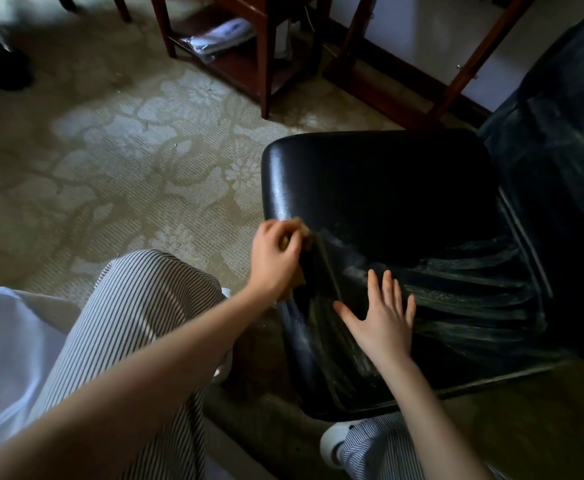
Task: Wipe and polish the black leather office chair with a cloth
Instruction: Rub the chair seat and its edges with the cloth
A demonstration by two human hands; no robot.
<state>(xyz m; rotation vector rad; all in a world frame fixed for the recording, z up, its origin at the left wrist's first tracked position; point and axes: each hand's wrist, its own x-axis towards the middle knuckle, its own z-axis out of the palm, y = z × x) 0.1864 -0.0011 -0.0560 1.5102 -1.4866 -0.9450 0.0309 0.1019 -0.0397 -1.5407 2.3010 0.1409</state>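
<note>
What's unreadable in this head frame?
Head view only.
Cloth: mostly covered by the gripping left hand, blurred.
Backrest: cut off by right edge.
Chair base: hidden under the seat.
Bundle on wooden shelf: too blurred to identify.

Black chair seat [387,202], dust-streaked, glossy; tan cloth [301,229] at its edge

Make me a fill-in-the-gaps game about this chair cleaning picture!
1. The left hand grips a tan ____ at the edge of the chair seat.
2. The right hand rests flat on the seat with its fingers ____ apart.
3. The person's trousers are covered in thin ____.
Missing words: cloth, spread, stripes.
</note>
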